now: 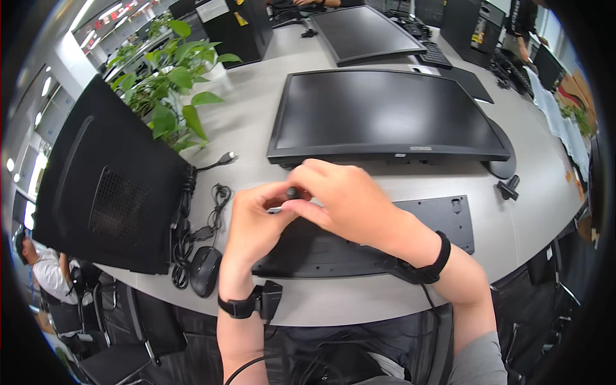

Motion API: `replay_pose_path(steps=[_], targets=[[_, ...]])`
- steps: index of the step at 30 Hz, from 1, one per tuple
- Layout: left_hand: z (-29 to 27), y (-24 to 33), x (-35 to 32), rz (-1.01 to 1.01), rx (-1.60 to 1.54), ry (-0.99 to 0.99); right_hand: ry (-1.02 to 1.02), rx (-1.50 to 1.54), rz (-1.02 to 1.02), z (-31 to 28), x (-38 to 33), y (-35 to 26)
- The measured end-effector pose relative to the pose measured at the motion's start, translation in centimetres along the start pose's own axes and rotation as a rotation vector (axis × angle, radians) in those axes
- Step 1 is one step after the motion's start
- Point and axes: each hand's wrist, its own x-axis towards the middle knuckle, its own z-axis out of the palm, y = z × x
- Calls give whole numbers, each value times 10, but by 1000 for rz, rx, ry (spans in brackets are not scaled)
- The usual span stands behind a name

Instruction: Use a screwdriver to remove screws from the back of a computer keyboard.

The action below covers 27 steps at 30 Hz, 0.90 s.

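Hands [301, 208] pinching small plug [292, 192] above keyboard [436, 221]

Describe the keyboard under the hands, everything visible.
The keyboard is black, looks like plastic, and lies flipped with its flat underside up; no keys show. A small folded foot or latch sits near its far right corner. It lies on the grey desk in front of the monitor, long side along the desk edge. The left hand and right hand cover its left half, pinching something small and dark above it; contact is unclear.

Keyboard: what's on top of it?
Both hands, left and right, hover over the upturned keyboard, pinching a small dark part. Whatever lies beneath them is hidden.
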Motion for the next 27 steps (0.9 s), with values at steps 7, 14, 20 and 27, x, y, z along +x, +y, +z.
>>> replay_pose_path(steps=[7,14,20,27], targets=[[7,-1,0,76,3,-20,24,5,-53,1,-1,4],[3,4,-2,74,96,8,52,11,4,5,-1,-1],[6,4,-2,41,48,6,-6,58,-88,-6,2,0],[0,1,-2,147,39,10,69,-88,-5,-6,-1,6]])
